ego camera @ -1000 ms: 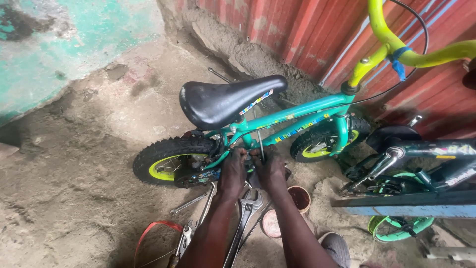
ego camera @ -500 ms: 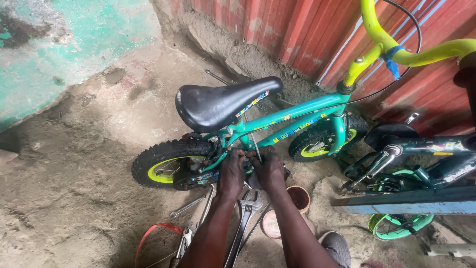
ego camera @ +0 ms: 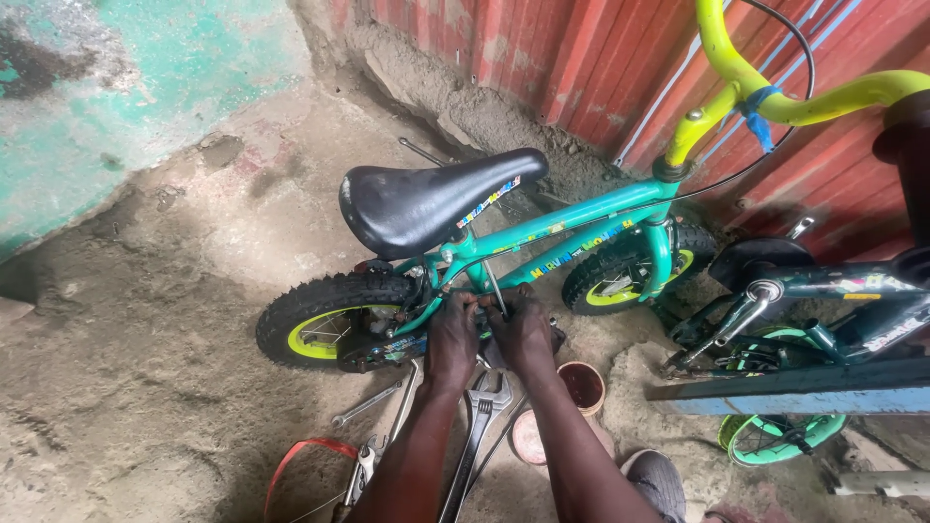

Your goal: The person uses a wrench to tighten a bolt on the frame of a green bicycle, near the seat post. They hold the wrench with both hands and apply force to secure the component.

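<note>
Left hand (ego camera: 452,334): fingers curled, pressed on the teal bicycle frame (ego camera: 572,218); grip cannot be told.
Right hand (ego camera: 523,332): likewise, at 3 o'clock.
Saddle (ego camera: 426,201): glossy black, at 12.
Wrench (ego camera: 477,418): steel, at 6.

Layout as I see it: small bicycle (ego camera: 542,242) across frame centre, its saddle (ego camera: 417,203) above the rear wheel (ego camera: 329,324) at centre left. Both my hands, left hand (ego camera: 452,334) and right hand (ego camera: 521,331), side by side under the frame. Adjustable wrench (ego camera: 480,416) and spanner (ego camera: 366,405) on the ground below them; small tub (ego camera: 583,385) just right. Second bicycle (ego camera: 804,320) at right edge; corrugated wall (ego camera: 601,68) behind, upper right.
</note>
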